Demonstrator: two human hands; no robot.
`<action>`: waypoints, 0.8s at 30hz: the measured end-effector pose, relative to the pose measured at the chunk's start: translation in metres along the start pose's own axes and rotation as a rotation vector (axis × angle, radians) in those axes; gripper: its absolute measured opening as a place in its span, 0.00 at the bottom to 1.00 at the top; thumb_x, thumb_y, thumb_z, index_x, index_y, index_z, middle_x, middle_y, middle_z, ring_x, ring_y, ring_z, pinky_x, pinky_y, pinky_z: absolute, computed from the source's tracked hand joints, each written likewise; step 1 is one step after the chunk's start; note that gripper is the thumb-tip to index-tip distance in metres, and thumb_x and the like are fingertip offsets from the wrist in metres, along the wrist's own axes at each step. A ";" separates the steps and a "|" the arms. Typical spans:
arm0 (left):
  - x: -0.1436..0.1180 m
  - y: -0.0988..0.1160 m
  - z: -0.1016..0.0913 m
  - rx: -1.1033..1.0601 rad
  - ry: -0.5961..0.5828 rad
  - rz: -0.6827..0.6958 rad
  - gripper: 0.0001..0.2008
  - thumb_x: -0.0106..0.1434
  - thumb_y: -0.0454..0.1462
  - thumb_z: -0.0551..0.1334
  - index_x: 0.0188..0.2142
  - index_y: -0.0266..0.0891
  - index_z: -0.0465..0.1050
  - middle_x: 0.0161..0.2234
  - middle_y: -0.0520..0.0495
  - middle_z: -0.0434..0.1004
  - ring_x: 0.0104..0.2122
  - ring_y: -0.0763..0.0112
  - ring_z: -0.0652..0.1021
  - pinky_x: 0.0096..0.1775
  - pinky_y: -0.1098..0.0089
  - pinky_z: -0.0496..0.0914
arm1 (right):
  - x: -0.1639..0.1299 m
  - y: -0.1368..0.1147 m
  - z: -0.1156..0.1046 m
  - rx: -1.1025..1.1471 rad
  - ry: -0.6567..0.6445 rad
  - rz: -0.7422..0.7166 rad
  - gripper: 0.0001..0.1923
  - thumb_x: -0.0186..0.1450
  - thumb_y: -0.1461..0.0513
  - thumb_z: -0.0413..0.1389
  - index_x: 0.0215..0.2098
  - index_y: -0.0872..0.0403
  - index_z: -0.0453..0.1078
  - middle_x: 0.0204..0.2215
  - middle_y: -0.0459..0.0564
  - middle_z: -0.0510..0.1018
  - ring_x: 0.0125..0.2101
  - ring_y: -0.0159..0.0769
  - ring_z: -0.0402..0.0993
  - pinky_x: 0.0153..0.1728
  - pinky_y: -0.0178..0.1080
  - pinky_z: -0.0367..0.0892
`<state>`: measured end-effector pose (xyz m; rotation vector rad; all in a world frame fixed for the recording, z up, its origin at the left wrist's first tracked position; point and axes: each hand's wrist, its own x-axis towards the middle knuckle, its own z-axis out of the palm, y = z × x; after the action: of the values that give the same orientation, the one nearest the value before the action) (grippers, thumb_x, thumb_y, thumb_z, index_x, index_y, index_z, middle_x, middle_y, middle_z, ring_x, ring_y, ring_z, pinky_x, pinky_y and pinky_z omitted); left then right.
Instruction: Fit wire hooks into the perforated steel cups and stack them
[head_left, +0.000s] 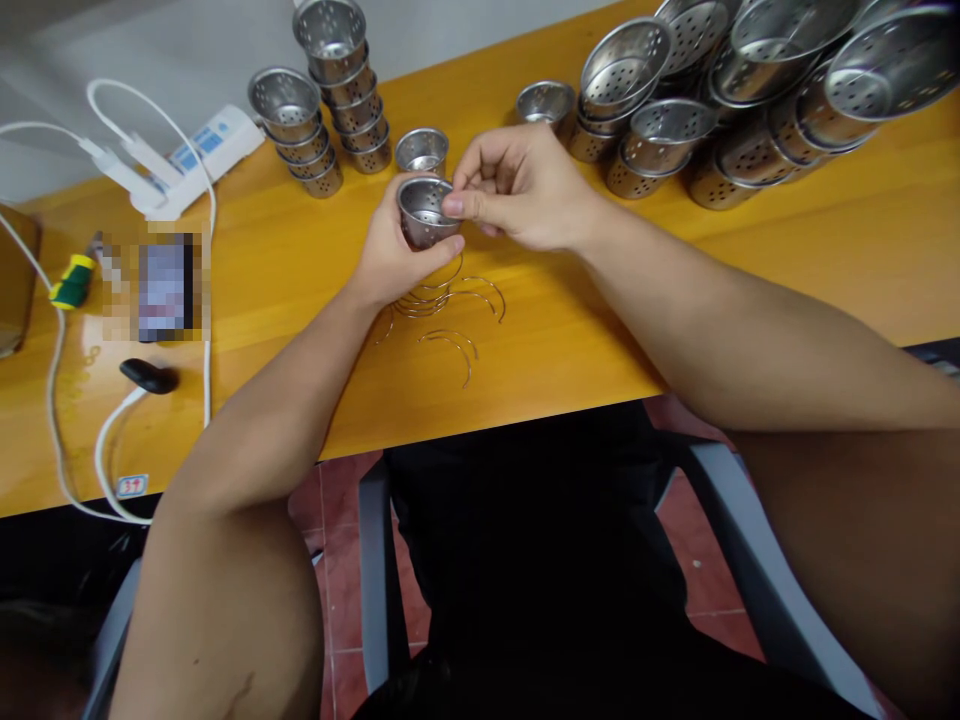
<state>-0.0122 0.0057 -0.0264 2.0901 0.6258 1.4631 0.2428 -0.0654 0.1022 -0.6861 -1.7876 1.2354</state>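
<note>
My left hand (397,250) is wrapped round a small perforated metal cup (427,212), tilted with its mouth toward me. At the cup's right rim is my right hand (517,190), its thumb and fingers pinched together. Whatever that pinch holds, if anything, is hidden by the fingers. Below the cup, several thin curved wires (450,300) lie loose on the yellow table (360,400). Another small perforated cup (421,150) stands just behind the one in my left hand.
Stacked perforated cups (352,90) stand at the back left, and larger stacks (750,120) fill the back right. At left lie a white power strip (217,150) with cables, a blurred phone (163,288), a green-yellow screwdriver handle (73,282) and a black object (148,376).
</note>
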 end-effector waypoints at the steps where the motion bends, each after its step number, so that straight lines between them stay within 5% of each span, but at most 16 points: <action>1: 0.000 -0.002 0.000 0.008 0.003 0.010 0.57 0.49 0.80 0.82 0.71 0.66 0.72 0.61 0.46 0.87 0.56 0.39 0.87 0.60 0.27 0.84 | 0.000 0.000 0.001 -0.003 -0.001 0.007 0.36 0.64 0.35 0.91 0.37 0.47 0.78 0.23 0.38 0.76 0.24 0.34 0.66 0.28 0.40 0.62; 10: 0.005 0.020 0.001 0.102 -0.027 -0.093 0.49 0.54 0.65 0.88 0.68 0.62 0.74 0.59 0.48 0.89 0.54 0.41 0.87 0.61 0.28 0.86 | 0.002 0.005 0.004 0.010 0.043 -0.023 0.37 0.55 0.38 0.95 0.33 0.50 0.81 0.28 0.43 0.80 0.30 0.34 0.67 0.33 0.39 0.65; 13: 0.006 0.024 0.001 0.114 -0.044 -0.083 0.53 0.50 0.67 0.89 0.68 0.62 0.73 0.58 0.51 0.89 0.53 0.44 0.86 0.61 0.31 0.86 | 0.001 0.005 0.004 0.048 0.016 -0.028 0.36 0.54 0.35 0.94 0.34 0.49 0.85 0.31 0.45 0.84 0.32 0.37 0.70 0.36 0.40 0.67; 20: 0.004 0.025 0.001 0.091 -0.023 -0.061 0.44 0.59 0.65 0.84 0.69 0.62 0.74 0.60 0.47 0.88 0.56 0.41 0.88 0.62 0.34 0.86 | -0.002 0.004 -0.002 -0.018 -0.027 -0.033 0.38 0.63 0.29 0.87 0.38 0.50 0.86 0.30 0.45 0.82 0.30 0.37 0.68 0.35 0.41 0.63; 24: 0.005 0.019 -0.003 0.098 0.009 -0.060 0.42 0.62 0.62 0.84 0.69 0.60 0.74 0.62 0.46 0.89 0.59 0.40 0.89 0.63 0.34 0.86 | -0.002 0.012 0.000 -0.089 0.073 -0.123 0.35 0.71 0.29 0.82 0.49 0.46 0.84 0.32 0.43 0.79 0.32 0.39 0.67 0.37 0.43 0.63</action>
<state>-0.0125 -0.0052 -0.0098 2.1209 0.7717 1.4354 0.2442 -0.0626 0.0899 -0.6534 -1.8045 1.0419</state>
